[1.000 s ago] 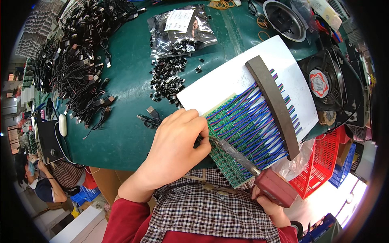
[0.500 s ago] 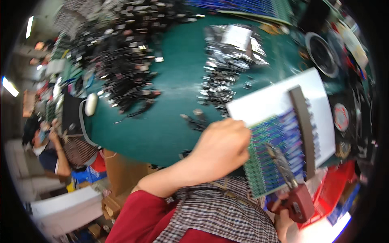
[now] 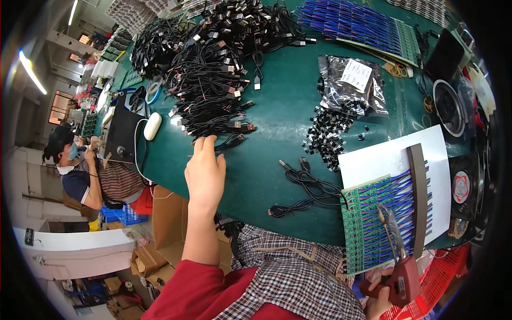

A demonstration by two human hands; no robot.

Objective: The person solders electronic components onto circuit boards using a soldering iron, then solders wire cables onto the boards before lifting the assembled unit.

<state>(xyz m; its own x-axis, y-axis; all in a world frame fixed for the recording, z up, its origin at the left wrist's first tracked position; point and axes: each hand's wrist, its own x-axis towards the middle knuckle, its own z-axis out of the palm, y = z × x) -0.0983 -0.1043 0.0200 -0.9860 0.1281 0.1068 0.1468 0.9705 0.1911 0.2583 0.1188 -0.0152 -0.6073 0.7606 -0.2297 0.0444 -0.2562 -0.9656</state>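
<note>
My left hand (image 3: 205, 170) reaches forward over the table with its fingers stretched out. Its fingertips are at the near edge of a big pile of black USB cables (image 3: 205, 88), and no held cable shows in it. At the lower right, my right hand (image 3: 377, 303) grips the red handle of a soldering gun (image 3: 404, 280). The gun's metal tip lies over a green circuit board panel (image 3: 360, 226) with rows of blue and purple wires. A dark brown bar (image 3: 417, 197) lies across those wires. One black cable (image 3: 320, 189) rests loosely coiled beside the panel, one end at its edge.
Small black-and-silver connectors (image 3: 328, 133) spill beside a clear bag (image 3: 352, 85). Another wired panel (image 3: 362, 26) lies at the back. On the left are a black box (image 3: 121, 136) and a white mouse-shaped object (image 3: 153, 126); beyond them another person (image 3: 80, 170) sits. A red basket (image 3: 440, 282) stands lower right.
My left hand has moved left from the circuit board panel to the cable pile. The view has shifted, and a black cable now shows beside the panel. My right hand still holds the soldering gun.
</note>
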